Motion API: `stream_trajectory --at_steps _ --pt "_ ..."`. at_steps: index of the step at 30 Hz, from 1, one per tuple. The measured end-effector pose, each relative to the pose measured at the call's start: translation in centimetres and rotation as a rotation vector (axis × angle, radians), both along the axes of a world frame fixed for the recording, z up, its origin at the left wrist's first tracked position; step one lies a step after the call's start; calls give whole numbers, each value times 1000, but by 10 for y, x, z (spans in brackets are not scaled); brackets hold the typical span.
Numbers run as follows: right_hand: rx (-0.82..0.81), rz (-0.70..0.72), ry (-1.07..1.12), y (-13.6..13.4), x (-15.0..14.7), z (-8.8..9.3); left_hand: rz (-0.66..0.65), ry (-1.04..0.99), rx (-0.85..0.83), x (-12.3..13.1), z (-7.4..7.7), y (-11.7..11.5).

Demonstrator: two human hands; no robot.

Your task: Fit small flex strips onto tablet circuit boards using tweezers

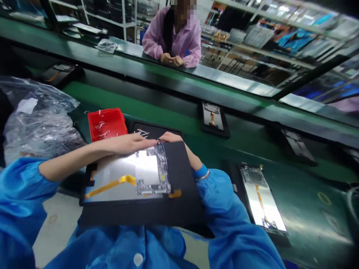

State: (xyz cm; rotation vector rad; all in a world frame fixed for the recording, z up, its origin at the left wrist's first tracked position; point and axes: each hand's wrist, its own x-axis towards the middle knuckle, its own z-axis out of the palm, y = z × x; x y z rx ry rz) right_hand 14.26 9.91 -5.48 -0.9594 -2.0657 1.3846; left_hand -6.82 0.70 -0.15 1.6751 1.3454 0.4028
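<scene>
At the near edge of the dark green workbench (297,179), a flat silver panel (109,170) with a speckled circuit board (151,188) and orange ribbon cable (109,184) lies in a black rectangular tray (140,215), close against the person's blue smock (162,243). The left hand (130,144) lies extended across the panel's far side; the right hand (171,137) curls at the tray's far edge, fingertips close together. Whether either pinches anything, I cannot tell. A red plastic bin (112,121) stands just beyond the left forearm (84,155).

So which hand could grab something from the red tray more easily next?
Probably the left hand: it's closer to the red tray, which lies just beyond the left forearm. The right hand is farther along, by the far edge of the black holder.
</scene>
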Motion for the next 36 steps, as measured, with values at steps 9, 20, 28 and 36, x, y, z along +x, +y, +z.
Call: stream_trajectory --at_steps 9,20,28,36 --pt "300 203 -309 10 -13 -30 -196 140 350 27 -21 -4" --pt "400 203 -97 -5 8 3 -140 146 428 1 -36 29" --pt "-71 89 62 -33 15 9 -149 -126 379 8 -29 25" --pt "-347 -88 206 -51 23 11 -228 -110 426 13 -17 6"
